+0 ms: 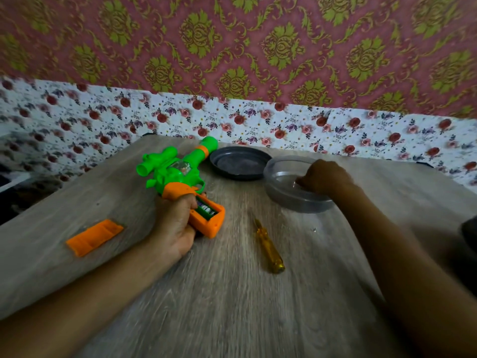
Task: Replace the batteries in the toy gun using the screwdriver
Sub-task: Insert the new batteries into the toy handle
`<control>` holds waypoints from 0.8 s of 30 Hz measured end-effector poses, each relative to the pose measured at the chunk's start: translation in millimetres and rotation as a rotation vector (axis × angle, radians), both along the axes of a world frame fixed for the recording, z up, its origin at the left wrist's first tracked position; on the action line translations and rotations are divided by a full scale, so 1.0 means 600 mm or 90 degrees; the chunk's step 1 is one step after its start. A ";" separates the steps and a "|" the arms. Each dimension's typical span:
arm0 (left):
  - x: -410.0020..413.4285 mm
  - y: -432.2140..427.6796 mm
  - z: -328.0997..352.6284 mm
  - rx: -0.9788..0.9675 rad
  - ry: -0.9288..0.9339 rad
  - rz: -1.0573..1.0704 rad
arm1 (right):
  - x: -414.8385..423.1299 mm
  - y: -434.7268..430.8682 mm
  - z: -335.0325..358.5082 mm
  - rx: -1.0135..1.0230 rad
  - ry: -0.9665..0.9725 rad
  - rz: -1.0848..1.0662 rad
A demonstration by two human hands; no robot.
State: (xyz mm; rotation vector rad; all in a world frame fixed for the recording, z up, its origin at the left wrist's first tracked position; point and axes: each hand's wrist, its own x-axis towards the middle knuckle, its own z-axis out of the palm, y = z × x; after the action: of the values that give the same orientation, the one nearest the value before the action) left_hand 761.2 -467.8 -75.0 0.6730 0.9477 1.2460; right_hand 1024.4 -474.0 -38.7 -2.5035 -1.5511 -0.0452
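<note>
Green-and-orange plastic toy gun [178, 171] lies toward the far left of the wood-grain counter [232, 293], barrel aimed at the back edge. The left hand [175, 226] has its grip wrapped around the orange handle, whose battery bay is open with batteries [206, 210] showing inside. The flat orange plastic battery cover [95, 237] rests apart, near the left edge. Just right of the handle lies the yellow translucent-handled screwdriver [268, 248], untouched. Farther back sit a dark round lid [238, 162] and a clear round plastic container [291, 187]; the right hand [325, 177] reaches into it, fingers bunched, though I cannot tell whether they pinch anything. Risks as I judge them: a small screw or cell fumbled from that container could roll off the counter; cells could go in reversed; the loose cover could be swept off the left edge by the forearm.
</note>
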 end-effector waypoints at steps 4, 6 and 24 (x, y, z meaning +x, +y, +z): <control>0.001 0.002 -0.002 0.012 0.003 0.002 | -0.001 0.006 0.000 -0.044 -0.004 0.013; 0.000 0.003 -0.004 0.011 -0.005 -0.003 | -0.002 0.008 0.000 -0.049 0.001 0.027; -0.010 -0.016 0.017 0.020 -0.195 -0.089 | -0.243 -0.054 0.064 0.008 0.393 0.437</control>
State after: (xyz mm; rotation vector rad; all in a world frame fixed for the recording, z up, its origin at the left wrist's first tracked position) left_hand 755.1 -477.7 -64.9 0.5442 0.6195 1.2005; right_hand 878.6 -506.4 -0.5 -1.5976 -1.9570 0.7267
